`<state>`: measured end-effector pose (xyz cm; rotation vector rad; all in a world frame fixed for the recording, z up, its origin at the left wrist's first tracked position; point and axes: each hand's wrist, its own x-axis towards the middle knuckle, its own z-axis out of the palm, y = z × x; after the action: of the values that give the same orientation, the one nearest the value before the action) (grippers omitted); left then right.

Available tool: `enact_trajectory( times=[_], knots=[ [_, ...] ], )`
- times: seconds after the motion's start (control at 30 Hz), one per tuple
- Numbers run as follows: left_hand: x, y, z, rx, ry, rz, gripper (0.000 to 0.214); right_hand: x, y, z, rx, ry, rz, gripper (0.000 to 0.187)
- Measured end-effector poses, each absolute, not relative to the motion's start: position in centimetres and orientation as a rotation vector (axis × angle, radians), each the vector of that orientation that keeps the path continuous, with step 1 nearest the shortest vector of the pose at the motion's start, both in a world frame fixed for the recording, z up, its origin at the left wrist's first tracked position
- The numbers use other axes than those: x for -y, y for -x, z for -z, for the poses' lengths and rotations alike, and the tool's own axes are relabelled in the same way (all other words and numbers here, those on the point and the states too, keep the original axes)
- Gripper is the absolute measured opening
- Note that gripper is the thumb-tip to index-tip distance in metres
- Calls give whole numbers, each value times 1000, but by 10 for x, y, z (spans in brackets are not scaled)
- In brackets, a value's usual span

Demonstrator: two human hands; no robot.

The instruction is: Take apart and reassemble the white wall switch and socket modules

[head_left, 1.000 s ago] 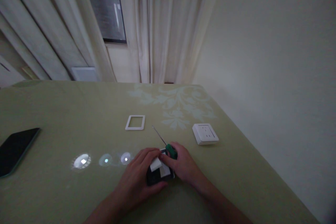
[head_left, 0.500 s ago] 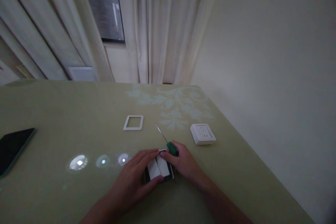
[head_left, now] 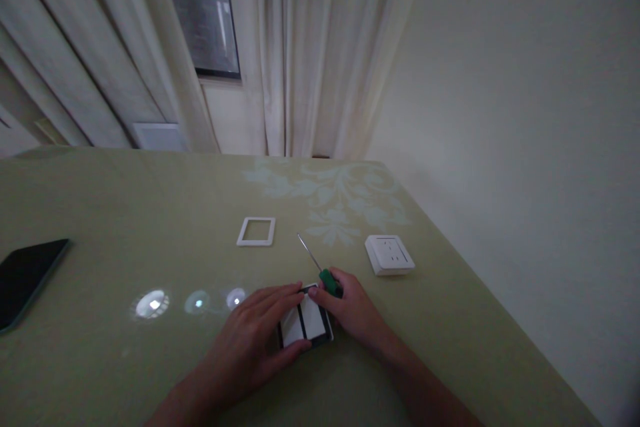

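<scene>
A wall switch [head_left: 313,317] with two white rockers in a dark frame lies on the table near the front. My left hand [head_left: 255,323] grips it from the left, fingers over the far edge and thumb along the near edge. In my right hand [head_left: 353,303] is a screwdriver [head_left: 329,281] with a green handle; its thin shaft points away and to the left, clear of the switch. The right thumb rests on the switch's far right corner. Part of the switch's left side is hidden under my left hand.
Beyond the hands lies a white square frame [head_left: 257,244]. A white socket box [head_left: 390,255] sits to the right, near the wall [head_left: 525,147]. At the far left is a dark tablet-like device [head_left: 30,277]. Curtains [head_left: 320,47] hang behind the glossy green table [head_left: 150,213].
The two rockers, tilted unevenly before, now lie level, with a straight dark gap between them. Both hands keep almost the same place; the view has shifted slightly.
</scene>
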<state>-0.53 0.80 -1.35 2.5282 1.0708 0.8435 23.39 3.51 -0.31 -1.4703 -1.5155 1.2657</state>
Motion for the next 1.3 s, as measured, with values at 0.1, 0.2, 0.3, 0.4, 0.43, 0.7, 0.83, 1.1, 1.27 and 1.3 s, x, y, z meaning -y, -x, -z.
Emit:
enact_trajectory(
  times=[0.1,0.2,0.3,0.4,0.43,0.7,0.83,1.1,1.27,1.3],
  knots=[
    [-6,0,14,-1069,-2548,-872,59,-34,-234,3,1529,1472,-1253,36],
    [-6,-3,11,-1046,-2567,-884,61,-34,-234,2,1553,1472,-1228,36],
    [-7,0,5,-1021,-2566,-884,66,-34,-234,2,1567,1481,-1205,36],
    [-8,5,-3,-1020,-2517,-888,60,-35,-234,2,1562,1489,-1215,36],
    [-8,6,-5,-1021,-2503,-887,56,-35,-234,3,1557,1485,-1224,36],
    [-4,5,-7,-1031,-2572,-845,33,-35,-234,4,1552,1479,-1218,35],
    [-4,4,-8,-1018,-2698,-886,30,-35,-233,0,1550,1482,-1218,34],
    [12,-4,-12,-1099,-3036,-760,40,-34,-233,-3,1558,1475,-1227,35],
    [24,-10,-7,-1169,-3102,-667,37,-34,-232,-2,1565,1511,-1197,33],
    [25,-10,-5,-1176,-3109,-639,39,-34,-232,-1,1570,1515,-1189,33]
  ],
)
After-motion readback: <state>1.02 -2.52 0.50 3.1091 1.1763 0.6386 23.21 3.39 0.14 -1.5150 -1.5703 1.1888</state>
